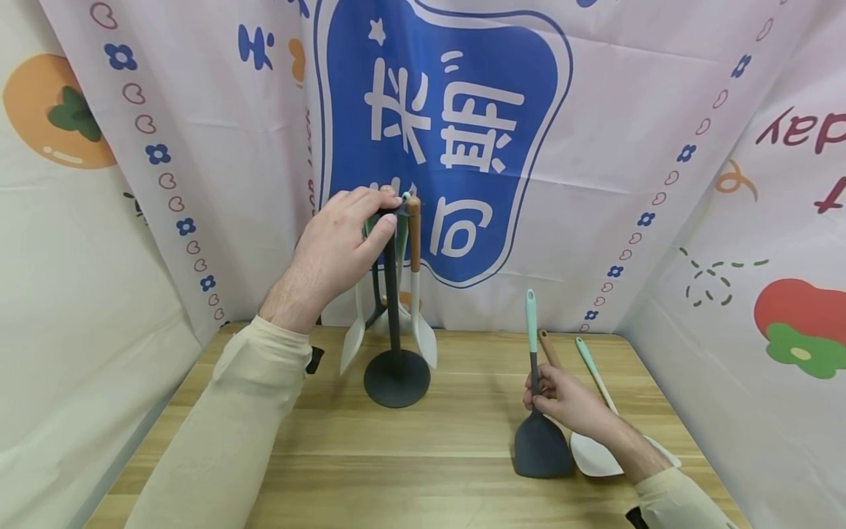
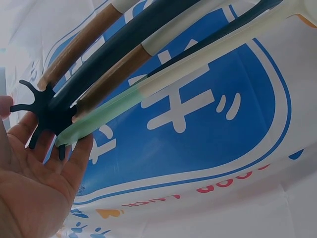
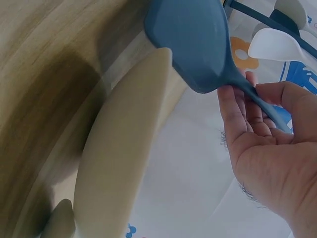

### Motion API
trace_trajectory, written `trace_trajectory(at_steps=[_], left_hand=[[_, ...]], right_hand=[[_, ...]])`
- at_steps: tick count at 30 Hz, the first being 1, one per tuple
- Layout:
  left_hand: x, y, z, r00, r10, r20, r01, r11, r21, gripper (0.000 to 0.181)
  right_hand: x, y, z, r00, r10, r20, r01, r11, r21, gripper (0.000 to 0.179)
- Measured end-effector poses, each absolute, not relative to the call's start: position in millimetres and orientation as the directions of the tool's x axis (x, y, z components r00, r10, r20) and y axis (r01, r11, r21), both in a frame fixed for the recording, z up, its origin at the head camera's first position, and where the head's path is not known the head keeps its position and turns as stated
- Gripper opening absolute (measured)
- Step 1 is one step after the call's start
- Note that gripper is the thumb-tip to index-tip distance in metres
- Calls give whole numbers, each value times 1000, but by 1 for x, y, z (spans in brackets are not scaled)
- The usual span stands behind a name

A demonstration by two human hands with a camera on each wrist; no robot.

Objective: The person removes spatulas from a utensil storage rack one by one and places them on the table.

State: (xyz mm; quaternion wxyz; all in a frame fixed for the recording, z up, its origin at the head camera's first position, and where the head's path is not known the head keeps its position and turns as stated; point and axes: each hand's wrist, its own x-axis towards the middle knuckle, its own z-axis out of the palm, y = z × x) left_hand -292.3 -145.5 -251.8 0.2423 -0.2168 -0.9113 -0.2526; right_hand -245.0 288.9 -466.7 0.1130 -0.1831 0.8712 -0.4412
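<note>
A black utensil stand (image 1: 393,308) with a round base stands left of centre on the table. My left hand (image 1: 344,229) is over its top, fingers and thumb holding around the hooked hub (image 2: 52,111). Several utensils hang there, among them a wooden-handled white one (image 1: 415,235) and one with a mint handle (image 2: 99,116). At the right, my right hand (image 1: 571,400) pinches the shaft of a dark grey turner (image 1: 542,448) with a mint handle. The turner is upright, its wide blade (image 3: 193,44) downward. Whether the blade touches the table I cannot tell.
Beside my right hand lie a pale utensil with a mint handle (image 1: 595,371) and another with a brown handle (image 1: 548,348), both partly hidden by the hand and forearm. A wooden table (image 1: 396,470) carries everything. Printed cloth (image 1: 628,110) closes off the back and sides.
</note>
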Motion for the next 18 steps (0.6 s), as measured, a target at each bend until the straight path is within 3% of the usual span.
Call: trace_trajectory(at_steps=[18], left_hand=[[-293, -145, -253, -784, 269, 559, 518, 779, 353, 53]], right_hand=[[-255, 287, -477, -975, -217, -40, -102, 605, -789, 32]])
